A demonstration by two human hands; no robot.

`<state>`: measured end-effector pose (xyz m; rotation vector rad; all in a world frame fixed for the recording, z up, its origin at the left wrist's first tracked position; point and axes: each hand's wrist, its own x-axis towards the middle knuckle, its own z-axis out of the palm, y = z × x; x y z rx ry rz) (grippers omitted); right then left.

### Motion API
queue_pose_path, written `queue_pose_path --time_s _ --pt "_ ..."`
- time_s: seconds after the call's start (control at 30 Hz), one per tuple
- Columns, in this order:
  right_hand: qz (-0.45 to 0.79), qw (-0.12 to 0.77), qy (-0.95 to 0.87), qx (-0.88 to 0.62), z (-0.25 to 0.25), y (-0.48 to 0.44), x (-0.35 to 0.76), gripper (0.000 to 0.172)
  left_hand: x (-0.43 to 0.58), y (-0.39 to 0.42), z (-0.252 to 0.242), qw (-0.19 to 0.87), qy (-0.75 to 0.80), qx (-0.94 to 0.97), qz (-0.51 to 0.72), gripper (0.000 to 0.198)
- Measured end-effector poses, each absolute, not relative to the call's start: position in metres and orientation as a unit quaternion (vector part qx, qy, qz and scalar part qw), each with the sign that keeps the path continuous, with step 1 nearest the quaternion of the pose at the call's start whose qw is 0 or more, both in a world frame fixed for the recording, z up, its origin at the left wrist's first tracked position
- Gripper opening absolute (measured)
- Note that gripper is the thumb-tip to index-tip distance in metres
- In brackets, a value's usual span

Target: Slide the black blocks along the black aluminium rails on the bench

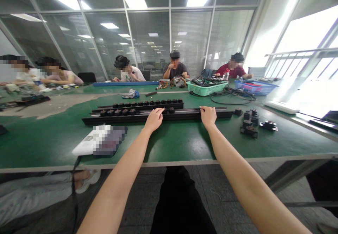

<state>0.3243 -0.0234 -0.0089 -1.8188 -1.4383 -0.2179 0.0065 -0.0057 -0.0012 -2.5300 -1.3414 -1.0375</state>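
Note:
Two long black rails lie across the green table [52, 139]. The nearer rail [185, 114] carries a few black round parts at its left half. My left hand [154, 119] rests on this rail near its middle, fingers curled over it beside a black part. My right hand [208, 115] grips the same rail further right, fingers wrapped over its top edge. The farther rail [139, 105] holds a full row of black round parts.
Loose black parts [249, 123] lie at the right. A white device [99, 140] sits front left. A green basket [206, 86] with cables, a blue tray [255, 87] and a white power strip [282, 107] stand behind. Several people sit along the far side.

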Motion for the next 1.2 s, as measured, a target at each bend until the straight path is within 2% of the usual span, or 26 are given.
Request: queue_pose_path --time_s 0.43,1.0,1.2 --pt "-0.058 0.425 -0.518 -0.740 -0.007 -0.028 0.324 0.039 0.007 -0.009 0.000 0.038 -0.446 -0.830 -0.334 0.046" --pt "0.007 0.357 -0.551 -0.754 0.014 -0.024 0.342 0.028 0.006 -0.010 0.001 0.043 -0.446 -0.829 -0.336 0.045" --pt "0.009 0.375 -0.608 -0.700 0.004 -0.018 0.363 0.025 0.005 -0.009 0.000 0.044 -0.447 -0.829 -0.334 0.045"
